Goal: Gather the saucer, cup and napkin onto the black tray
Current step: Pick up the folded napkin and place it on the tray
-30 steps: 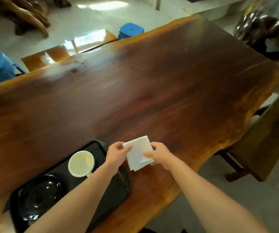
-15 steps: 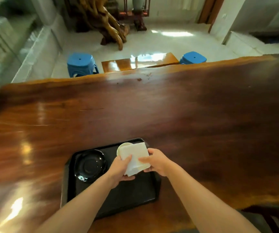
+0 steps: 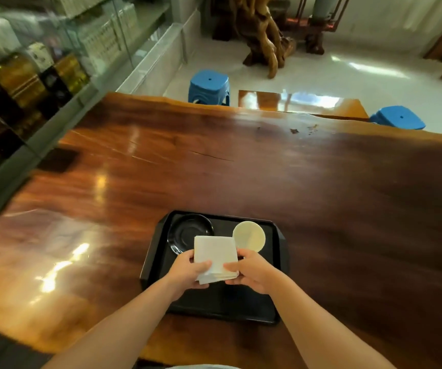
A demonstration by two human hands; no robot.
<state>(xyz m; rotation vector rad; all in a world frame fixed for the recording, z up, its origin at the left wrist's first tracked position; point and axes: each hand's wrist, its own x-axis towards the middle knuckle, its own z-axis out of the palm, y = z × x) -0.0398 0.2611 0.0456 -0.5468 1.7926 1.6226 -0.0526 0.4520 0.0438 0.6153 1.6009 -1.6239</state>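
A black tray [image 3: 156,251] lies on the wooden table near its front edge. On its far left sits a glossy black saucer [image 3: 186,230]; on its far right stands a cream cup [image 3: 249,235]. Over the middle of the tray I hold a folded white napkin [image 3: 215,251] with both hands. My left hand [image 3: 187,269] pinches its near left corner and my right hand [image 3: 251,270] pinches its near right corner. The napkin covers part of the saucer's near edge.
The long polished wooden table [image 3: 241,169] stretches away and to the right. Two blue stools [image 3: 209,86] and a small wooden bench [image 3: 294,101] stand beyond its far edge. A glass cabinet [image 3: 28,75] runs along the left.
My view has swung left, so the tray now lies straight ahead. Both hands have carried the napkin from beside the tray's right end to above its middle.
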